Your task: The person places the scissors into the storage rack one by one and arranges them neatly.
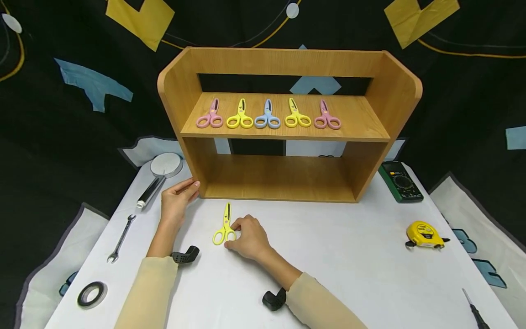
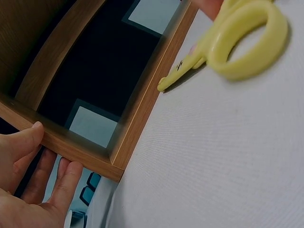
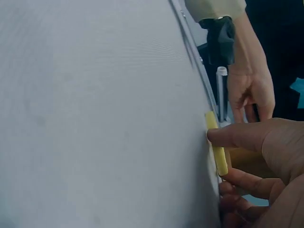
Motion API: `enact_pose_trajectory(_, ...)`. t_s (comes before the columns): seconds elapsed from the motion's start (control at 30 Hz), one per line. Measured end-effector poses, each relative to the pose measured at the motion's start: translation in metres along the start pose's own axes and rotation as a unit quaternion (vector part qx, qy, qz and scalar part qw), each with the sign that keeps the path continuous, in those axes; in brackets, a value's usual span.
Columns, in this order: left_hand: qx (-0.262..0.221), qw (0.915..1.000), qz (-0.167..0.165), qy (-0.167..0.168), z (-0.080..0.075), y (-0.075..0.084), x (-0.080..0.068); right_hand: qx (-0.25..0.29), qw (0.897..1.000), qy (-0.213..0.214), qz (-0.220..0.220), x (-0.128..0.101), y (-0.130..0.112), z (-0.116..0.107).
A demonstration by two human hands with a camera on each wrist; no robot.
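A pair of yellow scissors (image 1: 224,231) lies at the white table in front of the shelf, blades toward it. My right hand (image 1: 249,238) pinches its handle loops between thumb and fingers; the right wrist view shows only a yellow edge (image 3: 217,151) there. At the lower left corner of the wooden shelf (image 1: 279,177), my left hand (image 1: 176,201) holds the side panel. In the left wrist view, the thumb is on the panel's front edge and the fingers (image 2: 64,190) are against its outer side. Several pink, yellow and blue scissors (image 1: 268,119) stand in a row on the upper board.
On the left lie a magnifying glass (image 1: 166,164), a wrench (image 1: 121,238) and a roll of black tape (image 1: 84,297). To the right are a multimeter (image 1: 401,182), a yellow tape measure (image 1: 424,235) and a screwdriver (image 1: 476,313). A dark curtain (image 1: 61,151) hangs behind.
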State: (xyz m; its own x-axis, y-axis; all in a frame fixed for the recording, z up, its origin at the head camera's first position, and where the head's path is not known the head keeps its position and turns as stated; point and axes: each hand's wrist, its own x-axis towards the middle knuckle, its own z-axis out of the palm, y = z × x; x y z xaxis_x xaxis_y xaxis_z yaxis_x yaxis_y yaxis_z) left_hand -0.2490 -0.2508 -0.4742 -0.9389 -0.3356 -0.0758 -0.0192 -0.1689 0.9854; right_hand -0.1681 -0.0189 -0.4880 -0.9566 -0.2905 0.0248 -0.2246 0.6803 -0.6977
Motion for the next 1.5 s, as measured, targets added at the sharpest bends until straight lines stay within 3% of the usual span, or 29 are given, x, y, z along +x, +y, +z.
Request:
enact_pose_trajectory(0.13,-0.009,0.9998,0.007,0.013,-0.002,0.0,-0.001,0.053,0.998,-0.022,-0.004,-0.001,0.001,-0.009)
enact_pose_trajectory(0.33,0.0,1.0,0.002,0.001,-0.003,0.001,-0.001,0.122,0.991,-0.057,0.007,-0.008,0.004,-0.037)
enact_pose_trajectory(0.6,-0.004,1.0,-0.003,0.004,-0.001,0.002,0.0,0.192,0.979,-0.061,-0.032,-0.039,-0.001,-0.113)
enact_pose_trajectory(0.73,-0.007,0.9999,-0.009,0.004,0.0,0.003,-0.001,0.217,0.975,-0.034,-0.042,-0.055,-0.006,-0.159)
enact_pose_trajectory(0.93,-0.012,0.9998,-0.014,0.008,0.001,0.005,0.0,0.171,0.982,0.036,-0.065,-0.063,-0.009,-0.236)
enact_pose_trajectory(1.1,-0.006,0.9999,-0.013,0.007,0.002,0.004,0.0,0.102,0.99,0.093,-0.025,-0.06,-0.009,-0.302)
enact_pose_trajectory(1.2,-0.002,0.9999,-0.013,0.008,0.002,0.003,0.0,0.079,0.989,0.124,0.001,-0.054,-0.005,-0.333)
enact_pose_trajectory(1.33,-0.009,0.9998,-0.018,0.007,0.002,0.001,0.001,0.061,0.984,0.166,0.024,-0.036,0.005,-0.361)
enact_pose_trajectory(1.5,-0.014,0.9996,-0.021,0.011,0.004,-0.001,0.002,0.044,0.98,0.181,0.066,-0.014,0.017,-0.375)
